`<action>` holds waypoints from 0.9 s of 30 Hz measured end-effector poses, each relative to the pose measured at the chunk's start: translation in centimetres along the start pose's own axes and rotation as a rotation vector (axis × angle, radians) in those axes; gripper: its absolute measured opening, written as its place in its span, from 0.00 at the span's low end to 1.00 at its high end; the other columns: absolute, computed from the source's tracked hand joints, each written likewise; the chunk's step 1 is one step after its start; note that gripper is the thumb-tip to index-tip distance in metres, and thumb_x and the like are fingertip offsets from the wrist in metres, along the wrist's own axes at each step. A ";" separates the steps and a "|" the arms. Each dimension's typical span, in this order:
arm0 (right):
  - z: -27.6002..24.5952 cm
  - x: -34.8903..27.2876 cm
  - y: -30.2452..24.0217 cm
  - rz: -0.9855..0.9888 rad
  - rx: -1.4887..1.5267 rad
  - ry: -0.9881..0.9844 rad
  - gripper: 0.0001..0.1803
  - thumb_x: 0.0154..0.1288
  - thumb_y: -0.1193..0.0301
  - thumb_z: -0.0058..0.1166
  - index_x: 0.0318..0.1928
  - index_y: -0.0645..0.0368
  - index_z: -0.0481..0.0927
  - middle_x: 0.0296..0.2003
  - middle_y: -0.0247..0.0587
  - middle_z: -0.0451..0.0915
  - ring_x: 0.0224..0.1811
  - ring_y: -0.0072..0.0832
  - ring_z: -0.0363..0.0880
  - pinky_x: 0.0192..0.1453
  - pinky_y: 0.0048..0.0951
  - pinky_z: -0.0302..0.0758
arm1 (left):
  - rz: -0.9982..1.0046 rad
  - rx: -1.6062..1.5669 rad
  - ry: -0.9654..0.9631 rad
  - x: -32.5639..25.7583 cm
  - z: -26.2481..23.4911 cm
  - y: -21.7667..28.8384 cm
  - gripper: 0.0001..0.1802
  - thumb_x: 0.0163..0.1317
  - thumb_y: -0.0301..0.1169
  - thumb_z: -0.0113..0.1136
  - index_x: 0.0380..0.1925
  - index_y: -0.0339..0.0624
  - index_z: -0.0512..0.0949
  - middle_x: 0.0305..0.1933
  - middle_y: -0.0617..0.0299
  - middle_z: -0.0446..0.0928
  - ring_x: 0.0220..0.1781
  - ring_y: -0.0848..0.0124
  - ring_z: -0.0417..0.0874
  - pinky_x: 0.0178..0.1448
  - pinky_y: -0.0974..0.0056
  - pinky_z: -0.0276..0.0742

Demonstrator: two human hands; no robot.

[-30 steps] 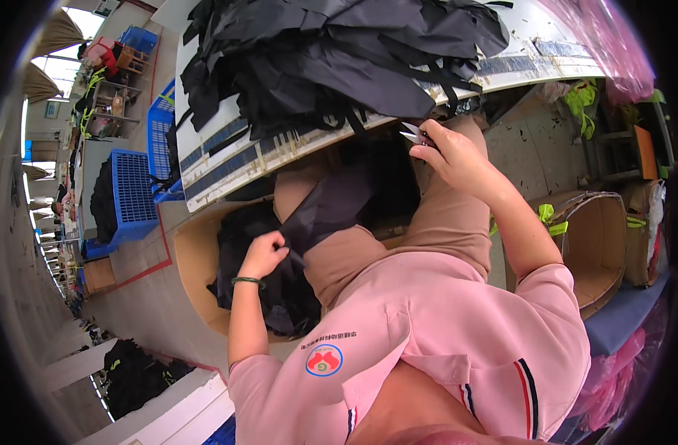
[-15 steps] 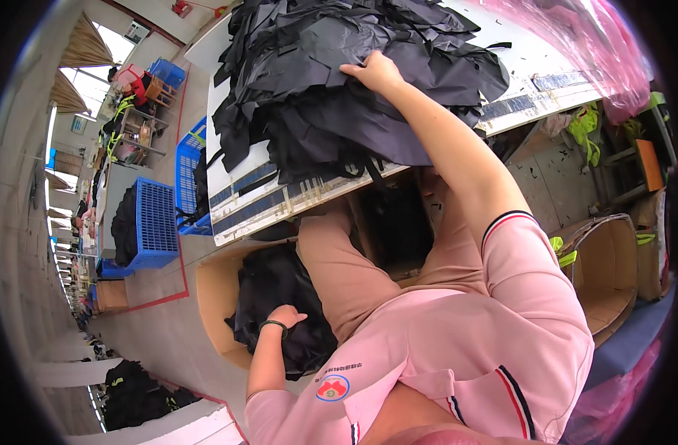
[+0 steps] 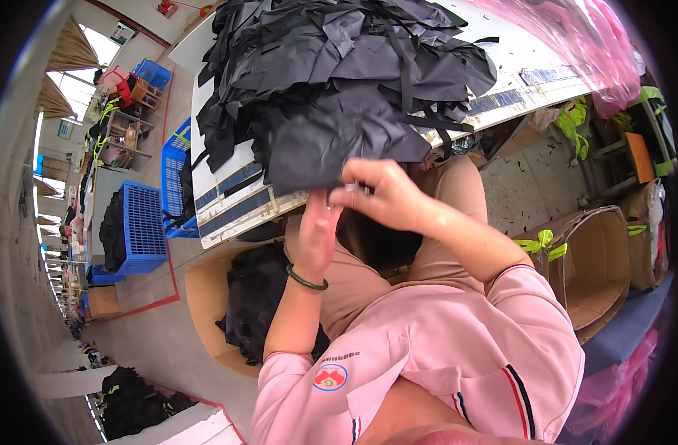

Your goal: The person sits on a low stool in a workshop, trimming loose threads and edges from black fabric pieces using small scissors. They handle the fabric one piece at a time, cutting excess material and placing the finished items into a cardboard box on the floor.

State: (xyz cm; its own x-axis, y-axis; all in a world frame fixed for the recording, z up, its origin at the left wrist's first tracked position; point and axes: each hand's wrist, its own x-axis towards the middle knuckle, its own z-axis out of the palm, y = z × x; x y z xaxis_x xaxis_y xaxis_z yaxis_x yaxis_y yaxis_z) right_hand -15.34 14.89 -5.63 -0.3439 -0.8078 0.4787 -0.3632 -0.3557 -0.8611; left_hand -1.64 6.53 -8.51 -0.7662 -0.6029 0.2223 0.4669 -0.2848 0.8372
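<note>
The left hand and right hand are close together by black cloth at a white table.

Single view: head, the left of two fisheye cameras worn side by side. Looks steeply down past the wearer's shirt, which is nearest and fills the lower middle. Left hand and right hand farther off, near mid-picture. Table beyond, at top. Left side looks far down the room, past a blue crate. Upright, unmirrored; dark rounded margins.
</note>
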 end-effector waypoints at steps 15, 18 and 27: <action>-1.2 -5.2 -1.3 0.260 0.120 -0.130 0.22 0.57 0.64 0.66 0.48 0.62 0.76 0.39 0.28 0.76 0.38 0.15 0.70 0.41 0.16 0.66 | -0.050 0.156 0.070 -4.6 0.6 6.1 0.25 0.59 0.26 0.57 0.57 0.29 0.68 0.55 0.51 0.74 0.55 0.63 0.76 0.61 0.61 0.69; -1.2 -4.9 -1.7 0.571 0.425 -0.191 0.23 0.59 0.65 0.65 0.51 0.63 0.74 0.36 0.29 0.74 0.30 0.11 0.67 0.29 0.14 0.62 | -0.105 0.144 0.067 -5.2 -0.2 6.3 0.27 0.57 0.27 0.58 0.58 0.28 0.67 0.55 0.51 0.74 0.55 0.62 0.76 0.62 0.60 0.69; -1.3 -5.3 -1.0 0.674 0.705 -0.205 0.11 0.53 0.74 0.67 0.32 0.56 0.76 0.26 0.21 0.73 0.22 0.07 0.61 0.22 0.14 0.53 | -0.256 0.151 0.047 -5.5 -3.2 6.6 0.25 0.58 0.28 0.58 0.55 0.28 0.69 0.53 0.49 0.76 0.53 0.61 0.79 0.59 0.60 0.73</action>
State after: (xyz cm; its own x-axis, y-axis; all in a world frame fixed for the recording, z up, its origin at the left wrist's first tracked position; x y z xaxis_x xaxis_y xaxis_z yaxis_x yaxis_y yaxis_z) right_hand -14.30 20.16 -7.09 -0.1088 -0.9857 -0.1289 0.4727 0.0628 -0.8790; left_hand 7.08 5.57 -5.84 -0.8276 -0.5607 -0.0260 0.1879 -0.3203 0.9285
